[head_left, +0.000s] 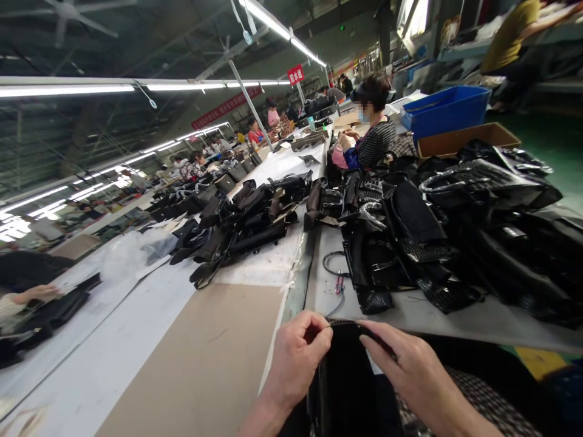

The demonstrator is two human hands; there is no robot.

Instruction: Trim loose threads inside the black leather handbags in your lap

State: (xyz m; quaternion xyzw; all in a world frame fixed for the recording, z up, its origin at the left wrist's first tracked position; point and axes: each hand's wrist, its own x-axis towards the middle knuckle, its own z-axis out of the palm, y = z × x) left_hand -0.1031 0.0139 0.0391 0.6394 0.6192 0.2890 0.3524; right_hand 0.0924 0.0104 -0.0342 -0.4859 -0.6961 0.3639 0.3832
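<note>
A black handbag piece [348,370] hangs at the front edge of the work surface, its upper edge pinched between both hands. My left hand [298,352] is closed on the left end of that edge, thumb against forefinger. On the other end, my right hand [405,358] grips the edge between thumb and fingers. A small white patch shows on the bag piece beside the right thumb. Just beyond the hands lie a thin dark loop [336,264] and a small pink-and-blue tool [339,284] that I cannot name.
Black bags [410,224] are heaped on the grey table to the right, more [255,224] on the white table. A brown board [218,340] lies at left. A blue bin [446,109] stands behind. A co-worker in stripes [380,136] sits ahead; another's hand [40,293] shows far left.
</note>
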